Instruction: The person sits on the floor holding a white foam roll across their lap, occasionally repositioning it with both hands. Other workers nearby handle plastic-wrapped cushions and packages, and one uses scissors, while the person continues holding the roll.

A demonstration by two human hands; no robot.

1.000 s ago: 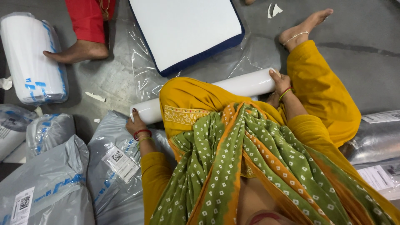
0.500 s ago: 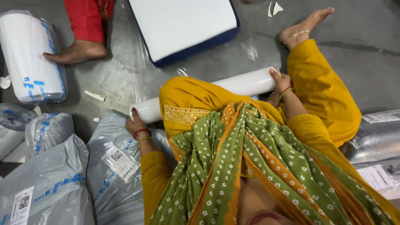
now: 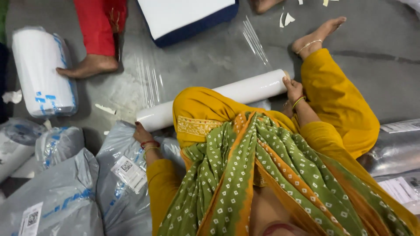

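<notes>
A long white roll of clear wrap point(image 3: 245, 94) lies across the person's lap, just over the yellow knee point(image 3: 205, 105). It slants, with the left end low and the right end higher. The left hand point(image 3: 142, 133) presses on the low end of the roll, and its fingers are wrapped around that end. The right hand point(image 3: 292, 87) holds tight to the high end. The two hands are far apart, one at each end.

A thin clear sheet of wrap point(image 3: 148, 81) stretches from the roll over the grey floor point(image 3: 380, 52) toward a white pillow with a dark blue edge point(image 3: 188, 17). A green scarf with white dots point(image 3: 262, 175) hangs down in front of the person. The person's bare foot point(image 3: 317, 35) rests on the floor past the right hand.

Another person in red trousers point(image 3: 98, 24) stands near, with a bare foot point(image 3: 87, 67) on the floor. Just beside that foot lies a white rolled bundle with blue marks point(image 3: 41, 72). Grey plastic bags with paper labels point(image 3: 118, 183) are piled next to the left hand. Small bits of white paper point(image 3: 286, 19) lie on the floor near the pillow.
</notes>
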